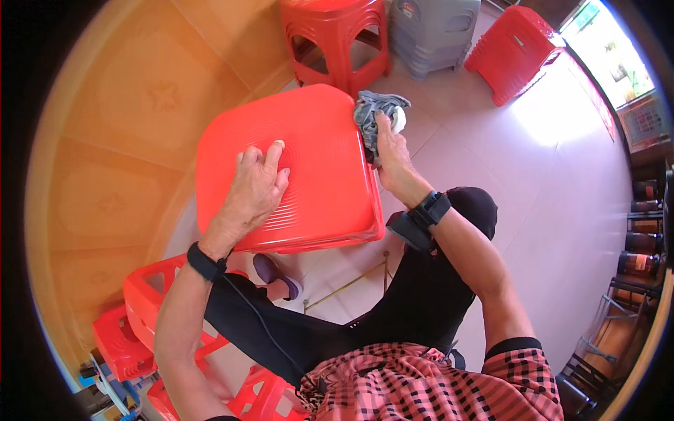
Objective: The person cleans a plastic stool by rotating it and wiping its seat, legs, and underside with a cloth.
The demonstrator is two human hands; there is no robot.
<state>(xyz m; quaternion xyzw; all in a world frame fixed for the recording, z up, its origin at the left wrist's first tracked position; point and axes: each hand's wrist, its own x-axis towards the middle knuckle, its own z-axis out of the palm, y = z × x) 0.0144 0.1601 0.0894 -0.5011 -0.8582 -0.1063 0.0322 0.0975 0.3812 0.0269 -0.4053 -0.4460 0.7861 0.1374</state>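
Observation:
A red plastic stool [323, 168] stands in front of my knees, its square seat ringed with fine ridges. My left hand [256, 184] rests on the middle of that seat, fingers loosely bent and apart, holding nothing. At the seat's far right edge, my right hand [393, 151] grips a crumpled grey cloth [366, 116] and presses it against the stool's side. Part of the cloth is hidden behind the fingers, and a white patch shows beside them.
Behind the stool are another red stool [337, 35], stacked grey stools [432, 35] and a tilted red stack [516, 49]. An orange panelled wall [119, 133] curves along the left. More red stools [126, 344] stand at lower left. Dark shelving [642, 242] lines the right.

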